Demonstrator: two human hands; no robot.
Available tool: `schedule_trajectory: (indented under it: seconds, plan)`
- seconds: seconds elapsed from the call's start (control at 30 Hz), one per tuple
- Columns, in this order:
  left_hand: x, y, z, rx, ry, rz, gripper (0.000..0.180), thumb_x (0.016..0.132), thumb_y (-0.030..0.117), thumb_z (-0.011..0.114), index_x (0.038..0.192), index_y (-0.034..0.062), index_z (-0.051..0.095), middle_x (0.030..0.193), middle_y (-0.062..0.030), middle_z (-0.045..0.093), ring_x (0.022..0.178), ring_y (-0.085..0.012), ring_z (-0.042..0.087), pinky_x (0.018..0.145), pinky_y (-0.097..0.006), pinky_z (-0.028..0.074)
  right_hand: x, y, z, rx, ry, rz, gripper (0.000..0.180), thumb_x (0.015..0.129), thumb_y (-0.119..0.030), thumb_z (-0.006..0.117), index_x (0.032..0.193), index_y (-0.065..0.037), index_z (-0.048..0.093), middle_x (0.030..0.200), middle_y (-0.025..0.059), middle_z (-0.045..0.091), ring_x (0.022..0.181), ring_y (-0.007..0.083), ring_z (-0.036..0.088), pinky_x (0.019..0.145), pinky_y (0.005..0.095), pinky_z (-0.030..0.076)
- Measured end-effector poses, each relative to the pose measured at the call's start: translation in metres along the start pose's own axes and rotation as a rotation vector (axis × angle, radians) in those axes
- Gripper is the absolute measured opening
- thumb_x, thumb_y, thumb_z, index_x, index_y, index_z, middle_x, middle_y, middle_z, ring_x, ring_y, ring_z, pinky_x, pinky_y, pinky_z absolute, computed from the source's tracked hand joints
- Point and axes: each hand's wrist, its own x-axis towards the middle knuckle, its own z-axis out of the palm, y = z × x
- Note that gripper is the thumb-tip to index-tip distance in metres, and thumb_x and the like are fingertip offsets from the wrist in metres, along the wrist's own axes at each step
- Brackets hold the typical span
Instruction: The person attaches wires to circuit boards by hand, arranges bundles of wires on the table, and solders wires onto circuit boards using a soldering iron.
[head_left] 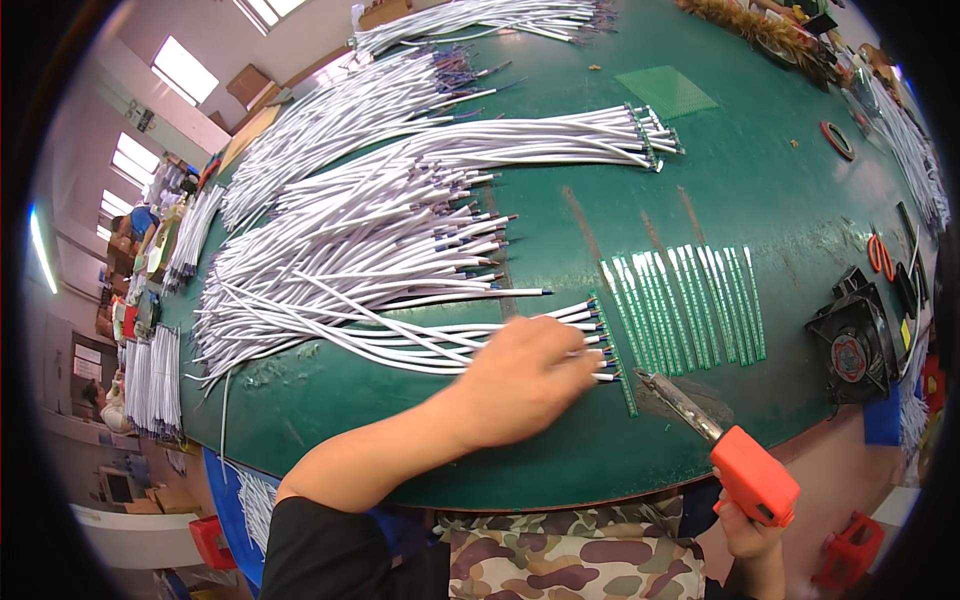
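Observation:
My left hand (530,375) is closed around the end of a white cable at the right end of a small row of white cables (400,345). Those cable ends meet a narrow green circuit board strip (613,360) lying upright in view beside my fingers. In my right hand (750,530) is a red-bodied soldering gun (755,475), its metal tip pointing up and left, close to the strip's lower part. Right of the strip lie several more green circuit board strips (685,305) in a row. My left fingertips are partly hidden behind the hand.
Big bundles of white cables (340,240) cover the table's left and back. A black fan (850,340) stands at the right edge, near orange-handled scissors (880,257) and a tape roll (837,141). A green mesh sheet (668,92) lies farther back. Red stools (848,550) stand below.

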Motion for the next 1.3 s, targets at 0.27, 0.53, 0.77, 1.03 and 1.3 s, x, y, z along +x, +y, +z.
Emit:
schedule_trajectory:
  seconds: [0.27, 0.53, 0.77, 1.03, 1.3]
  plan:
    - [-0.023, -0.071, -0.056, 0.391, -0.006, -0.16, 0.02, 0.08, 0.005, 0.075, 0.1, 0.0056, 0.069, 0.095, -0.0078, 0.061, 0.085, -0.0293, 0.059, 0.075, -0.041, 0.049, 0.017, -0.004, 0.0, -0.107, -0.1, -0.258, 0.034, 0.088, -0.021, 0.073, 0.111, 0.004, 0.066, 0.094, 0.013, 0.069, 0.072, 0.0158, 0.065, 0.065, 0.0301, 0.054]
    - [-0.019, -0.08, -0.061, 0.376, -0.091, -0.075, 0.017, 0.081, 0.004, 0.068, 0.097, 0.008, 0.069, 0.091, -0.0087, 0.063, 0.085, -0.0293, 0.063, 0.074, -0.042, 0.051, 0.009, 0.003, -0.001, -0.222, -0.01, -0.282, 0.041, 0.076, -0.018, 0.074, 0.11, 0.003, 0.066, 0.09, 0.0106, 0.069, 0.071, 0.0282, 0.067, 0.067, 0.0375, 0.055]
    - [0.034, 0.006, -0.051, -0.157, -0.169, -0.036, 0.038, 0.079, -0.005, 0.073, 0.113, 0.0095, 0.071, 0.079, -0.0082, 0.053, 0.069, -0.0273, 0.056, 0.06, -0.039, 0.047, -0.003, -0.005, -0.004, -0.057, -0.017, -0.1, 0.046, 0.077, -0.013, 0.076, 0.117, 0.003, 0.064, 0.099, 0.0128, 0.069, 0.079, 0.0271, 0.069, 0.073, 0.0378, 0.056]
    - [0.023, 0.013, -0.013, -0.578, -0.302, -0.428, 0.032, 0.086, 0.005, 0.075, 0.117, 0.0073, 0.065, 0.088, -0.0084, 0.06, 0.077, -0.0228, 0.062, 0.069, -0.035, 0.051, 0.002, -0.002, -0.007, -0.139, -0.046, -0.279, 0.052, 0.08, -0.018, 0.079, 0.122, 0.007, 0.06, 0.099, 0.0138, 0.069, 0.076, 0.0262, 0.07, 0.07, 0.0362, 0.057]
    - [0.01, 0.018, 0.005, -0.464, -0.141, -0.469, 0.034, 0.081, 0.001, 0.079, 0.113, 0.0043, 0.065, 0.084, -0.0056, 0.064, 0.071, -0.0151, 0.062, 0.064, -0.03, 0.051, 0.007, -0.003, -0.01, -0.168, -0.078, -0.299, 0.053, 0.08, -0.018, 0.08, 0.121, 0.008, 0.058, 0.096, 0.0148, 0.071, 0.075, 0.0273, 0.071, 0.069, 0.0368, 0.057]
